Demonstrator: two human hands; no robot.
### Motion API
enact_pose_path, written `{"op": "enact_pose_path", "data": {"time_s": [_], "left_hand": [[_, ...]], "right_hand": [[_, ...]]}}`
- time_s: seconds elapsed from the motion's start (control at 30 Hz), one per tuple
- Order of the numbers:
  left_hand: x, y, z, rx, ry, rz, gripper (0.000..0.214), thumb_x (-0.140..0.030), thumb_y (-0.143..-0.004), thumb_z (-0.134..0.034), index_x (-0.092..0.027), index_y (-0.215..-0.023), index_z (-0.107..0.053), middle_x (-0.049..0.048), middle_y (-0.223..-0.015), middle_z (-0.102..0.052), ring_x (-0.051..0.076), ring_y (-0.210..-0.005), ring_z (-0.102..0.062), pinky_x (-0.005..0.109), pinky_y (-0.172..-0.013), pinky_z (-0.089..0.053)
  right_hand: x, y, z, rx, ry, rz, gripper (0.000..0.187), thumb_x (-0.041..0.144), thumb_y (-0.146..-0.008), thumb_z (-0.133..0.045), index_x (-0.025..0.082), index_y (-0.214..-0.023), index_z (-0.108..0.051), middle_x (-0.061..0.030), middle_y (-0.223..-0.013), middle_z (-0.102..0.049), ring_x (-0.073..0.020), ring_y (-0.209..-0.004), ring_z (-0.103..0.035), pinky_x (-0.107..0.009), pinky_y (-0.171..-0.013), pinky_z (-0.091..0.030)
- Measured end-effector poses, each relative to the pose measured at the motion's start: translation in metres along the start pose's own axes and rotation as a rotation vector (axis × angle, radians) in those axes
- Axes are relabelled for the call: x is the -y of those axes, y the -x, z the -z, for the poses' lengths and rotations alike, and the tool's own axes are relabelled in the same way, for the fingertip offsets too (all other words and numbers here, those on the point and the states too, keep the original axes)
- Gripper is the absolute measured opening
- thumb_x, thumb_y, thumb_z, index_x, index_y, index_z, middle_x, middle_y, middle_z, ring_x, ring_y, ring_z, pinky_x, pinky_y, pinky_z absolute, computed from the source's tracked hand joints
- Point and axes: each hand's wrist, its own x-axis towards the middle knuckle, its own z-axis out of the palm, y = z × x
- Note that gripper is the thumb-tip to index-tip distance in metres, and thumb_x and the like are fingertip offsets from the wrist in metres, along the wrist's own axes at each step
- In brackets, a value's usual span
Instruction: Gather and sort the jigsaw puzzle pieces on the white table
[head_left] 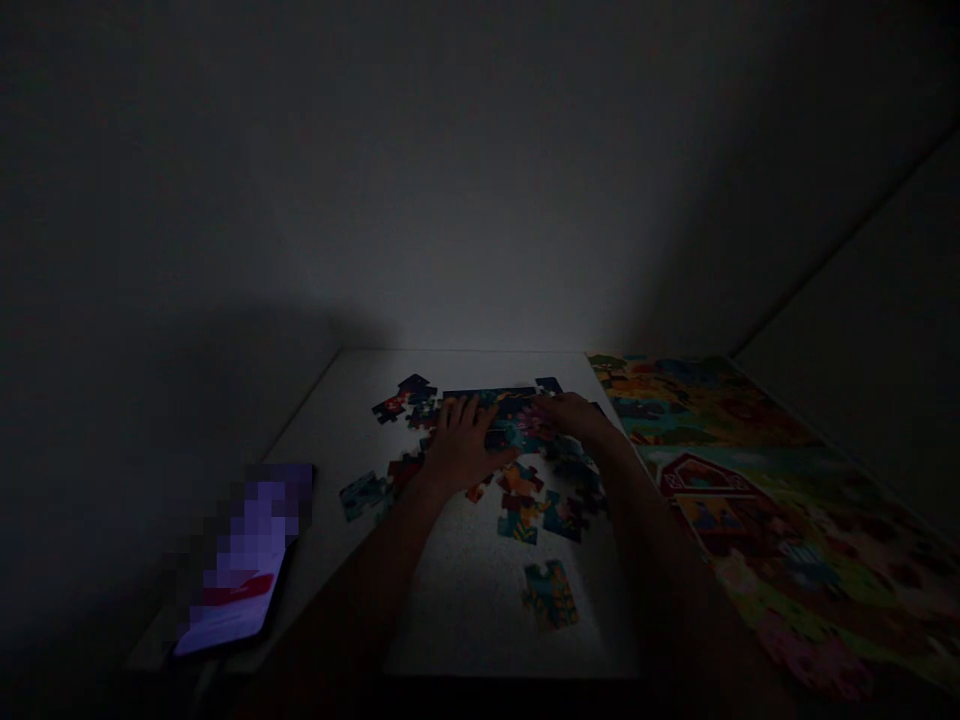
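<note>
My left hand [466, 446] lies with fingers spread on a partly joined jigsaw puzzle [512, 433], which has a dark blue top edge and a pink shape. At the puzzle's upper right, my right hand [576, 414] is bent with its fingers close together, touching the pieces. Whatever its fingertips hold is hidden in the dim light. Loose puzzle pieces lie around both hands: a dark one with red [390, 406] at upper left, a bluish one [364, 496] at left, orange and teal ones [523, 520] below, and a green-orange one [550, 594] nearer me.
A lit phone [244, 570], partly pixelated, rests at the left edge of the white table [450, 620]. Along the right side lie colourful picture sheets, one with a red barn [705, 480] and another with orange ground [675, 385]. A pale wall [465, 200] rises behind the table.
</note>
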Motion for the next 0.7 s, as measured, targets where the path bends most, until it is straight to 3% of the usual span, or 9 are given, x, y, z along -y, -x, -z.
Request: {"op": "enact_pose_path", "data": {"time_s": [0.1, 0.27, 0.37, 0.57, 0.7], "left_hand": [[0.0, -0.003, 0.002, -0.051, 0.014, -0.009, 0.069, -0.066, -0.089, -0.051, -0.02, -0.141, -0.049, 0.0139, -0.149, -0.044, 0.036, -0.14, -0.035, 0.053, -0.117, -0.023], [-0.002, -0.004, 0.007, -0.121, 0.046, 0.009, 0.043, -0.049, -0.093, -0.056, -0.024, -0.127, -0.061, 0.0093, -0.13, -0.058, 0.031, -0.124, -0.049, 0.05, -0.106, -0.037], [-0.004, -0.002, 0.009, -0.167, 0.077, -0.04, 0.041, -0.046, -0.093, -0.057, -0.018, -0.123, -0.064, 0.0126, -0.121, -0.061, 0.031, -0.117, -0.051, 0.048, -0.102, -0.04], [-0.003, -0.002, 0.011, -0.156, 0.056, -0.056, 0.038, -0.045, -0.098, -0.049, -0.02, -0.123, -0.064, 0.0111, -0.115, -0.064, 0.027, -0.112, -0.054, 0.04, -0.098, -0.043], [0.0, -0.004, 0.014, -0.16, 0.085, -0.085, 0.034, -0.041, -0.1, -0.047, -0.02, -0.12, -0.066, 0.0105, -0.114, -0.065, 0.026, -0.111, -0.056, 0.038, -0.099, -0.044]], "right_hand": [[0.005, 0.004, -0.006, 0.023, 0.007, -0.044, 0.032, 0.041, -0.089, -0.057, 0.016, -0.074, -0.068, -0.005, -0.069, -0.069, -0.0153, -0.062, -0.061, -0.023, -0.055, -0.04], [0.015, 0.016, -0.017, -0.152, 0.065, 0.058, 0.017, 0.029, -0.084, -0.061, 0.015, -0.087, -0.068, -0.0078, -0.086, -0.071, -0.017, -0.075, -0.063, -0.023, -0.059, -0.039], [0.015, 0.02, -0.019, -0.195, -0.026, 0.038, 0.017, 0.029, -0.083, -0.058, 0.016, -0.088, -0.068, -0.0081, -0.084, -0.071, -0.0182, -0.072, -0.063, -0.024, -0.059, -0.041], [-0.003, 0.007, -0.024, -0.226, -0.164, -0.021, 0.031, 0.034, -0.079, -0.061, 0.016, -0.103, -0.068, -0.0109, -0.094, -0.072, -0.0222, -0.077, -0.065, -0.031, -0.067, -0.048], [-0.007, 0.003, -0.026, -0.285, -0.152, -0.016, 0.027, 0.039, -0.082, -0.056, 0.018, -0.093, -0.068, -0.0109, -0.091, -0.071, -0.0233, -0.079, -0.065, -0.032, -0.07, -0.048]]}}
